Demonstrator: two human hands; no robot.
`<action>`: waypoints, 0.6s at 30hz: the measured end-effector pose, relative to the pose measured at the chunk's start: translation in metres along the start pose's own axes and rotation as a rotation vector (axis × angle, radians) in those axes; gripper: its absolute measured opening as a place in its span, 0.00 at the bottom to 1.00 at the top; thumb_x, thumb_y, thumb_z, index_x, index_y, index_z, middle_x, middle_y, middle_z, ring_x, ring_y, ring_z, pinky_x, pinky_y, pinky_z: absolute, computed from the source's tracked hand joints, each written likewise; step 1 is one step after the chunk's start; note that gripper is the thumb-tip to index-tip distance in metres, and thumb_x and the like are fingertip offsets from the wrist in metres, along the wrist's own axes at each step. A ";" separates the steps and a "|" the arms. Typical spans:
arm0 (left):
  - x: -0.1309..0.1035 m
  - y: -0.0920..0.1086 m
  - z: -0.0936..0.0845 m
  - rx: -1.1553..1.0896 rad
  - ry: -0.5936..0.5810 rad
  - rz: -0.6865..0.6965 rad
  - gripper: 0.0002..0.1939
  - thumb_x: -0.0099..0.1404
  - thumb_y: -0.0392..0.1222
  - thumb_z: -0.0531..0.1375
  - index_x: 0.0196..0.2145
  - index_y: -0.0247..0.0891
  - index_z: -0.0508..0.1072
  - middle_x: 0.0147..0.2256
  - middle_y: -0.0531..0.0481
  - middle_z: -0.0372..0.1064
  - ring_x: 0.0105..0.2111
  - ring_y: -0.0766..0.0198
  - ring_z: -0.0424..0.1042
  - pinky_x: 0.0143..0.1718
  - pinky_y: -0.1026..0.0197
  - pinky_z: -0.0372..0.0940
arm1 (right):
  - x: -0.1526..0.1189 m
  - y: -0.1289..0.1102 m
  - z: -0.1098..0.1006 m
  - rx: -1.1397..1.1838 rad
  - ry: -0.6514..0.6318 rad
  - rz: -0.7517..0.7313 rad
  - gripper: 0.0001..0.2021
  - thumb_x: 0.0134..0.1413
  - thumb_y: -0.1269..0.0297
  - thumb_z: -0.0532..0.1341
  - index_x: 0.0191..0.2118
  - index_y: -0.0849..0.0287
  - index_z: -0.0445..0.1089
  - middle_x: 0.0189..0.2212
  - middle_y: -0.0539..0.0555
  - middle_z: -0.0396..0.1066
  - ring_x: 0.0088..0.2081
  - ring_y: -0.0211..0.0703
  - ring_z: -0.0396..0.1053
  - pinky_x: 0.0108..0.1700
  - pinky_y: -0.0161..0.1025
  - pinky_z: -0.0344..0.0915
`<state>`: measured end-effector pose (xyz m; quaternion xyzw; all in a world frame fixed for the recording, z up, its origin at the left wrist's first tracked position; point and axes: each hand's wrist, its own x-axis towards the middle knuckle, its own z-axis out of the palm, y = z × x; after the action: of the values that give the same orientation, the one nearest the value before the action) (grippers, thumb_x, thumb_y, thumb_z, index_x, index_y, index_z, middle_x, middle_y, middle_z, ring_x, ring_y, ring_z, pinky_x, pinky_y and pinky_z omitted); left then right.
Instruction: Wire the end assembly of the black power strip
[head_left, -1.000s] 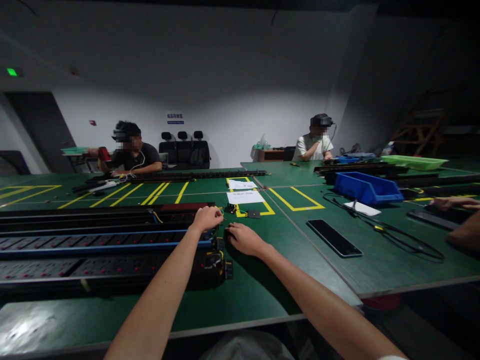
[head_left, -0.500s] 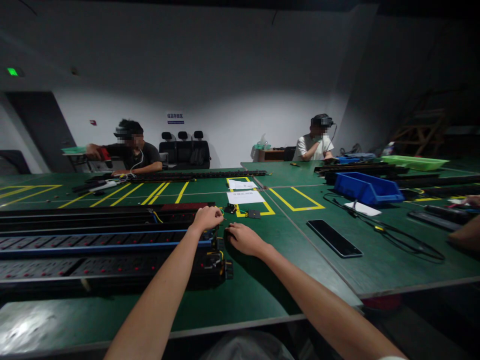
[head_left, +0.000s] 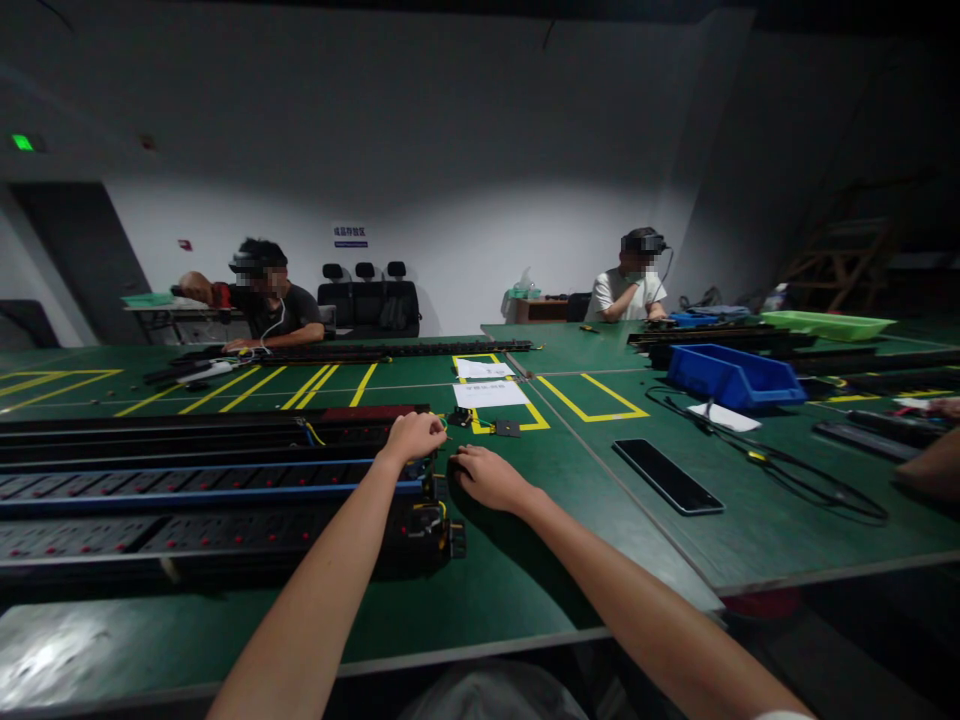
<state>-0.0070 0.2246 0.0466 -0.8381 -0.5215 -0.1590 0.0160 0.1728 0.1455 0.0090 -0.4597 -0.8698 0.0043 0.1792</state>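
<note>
Several long black power strips [head_left: 247, 527] with red-dotted sockets lie side by side on the left, one with blue edging [head_left: 300, 480]. My left hand [head_left: 415, 437] is over the right ends of the farther strips, its fingers closed in a pinch at a thin yellow-green wire [head_left: 445, 424]. Just right of those ends rests my right hand [head_left: 491, 478], low over the table, fingers curled together; what they hold, if anything, is hidden. Beyond the hands are a small black part [head_left: 461, 417] and a dark square plate [head_left: 508, 428] with a wire.
On the green table [head_left: 547, 560] lie white papers [head_left: 491, 394], a phone [head_left: 667, 477], a black cable [head_left: 810, 482] and a blue bin [head_left: 735, 377]. Two people sit across, the left one [head_left: 292, 315] holding a red power tool [head_left: 222, 296]. Another person's arm [head_left: 930, 462] shows at right.
Both my hands stay in the same place. Across the table, the person at left has shifted the hand with the red tool slightly up and to the right.
</note>
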 end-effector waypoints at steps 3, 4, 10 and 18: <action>0.001 0.000 0.000 0.003 -0.009 -0.008 0.13 0.61 0.50 0.57 0.35 0.46 0.80 0.37 0.50 0.80 0.42 0.55 0.76 0.45 0.58 0.64 | 0.000 0.000 0.000 -0.001 -0.002 0.001 0.17 0.63 0.67 0.53 0.52 0.65 0.73 0.51 0.64 0.73 0.54 0.49 0.68 0.59 0.41 0.60; 0.001 0.000 0.001 0.006 -0.012 -0.013 0.13 0.61 0.50 0.57 0.35 0.46 0.80 0.37 0.50 0.80 0.42 0.55 0.76 0.46 0.58 0.64 | 0.000 -0.001 -0.001 -0.002 -0.005 0.004 0.17 0.63 0.67 0.53 0.52 0.65 0.74 0.51 0.64 0.74 0.54 0.49 0.69 0.58 0.41 0.60; 0.002 -0.001 0.002 0.007 -0.025 -0.034 0.13 0.61 0.50 0.58 0.36 0.47 0.81 0.38 0.50 0.80 0.43 0.56 0.76 0.47 0.58 0.64 | 0.000 -0.001 -0.001 0.002 -0.022 0.018 0.17 0.63 0.66 0.54 0.51 0.64 0.74 0.50 0.64 0.74 0.54 0.50 0.69 0.58 0.41 0.60; 0.003 -0.003 0.004 0.009 -0.007 -0.017 0.12 0.62 0.50 0.57 0.36 0.47 0.80 0.37 0.51 0.80 0.43 0.56 0.76 0.46 0.58 0.64 | 0.000 -0.001 -0.001 -0.006 -0.010 0.007 0.17 0.63 0.67 0.53 0.51 0.65 0.74 0.50 0.65 0.74 0.53 0.49 0.69 0.58 0.41 0.61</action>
<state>-0.0073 0.2294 0.0428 -0.8341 -0.5295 -0.1540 0.0168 0.1728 0.1448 0.0105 -0.4633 -0.8690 0.0046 0.1736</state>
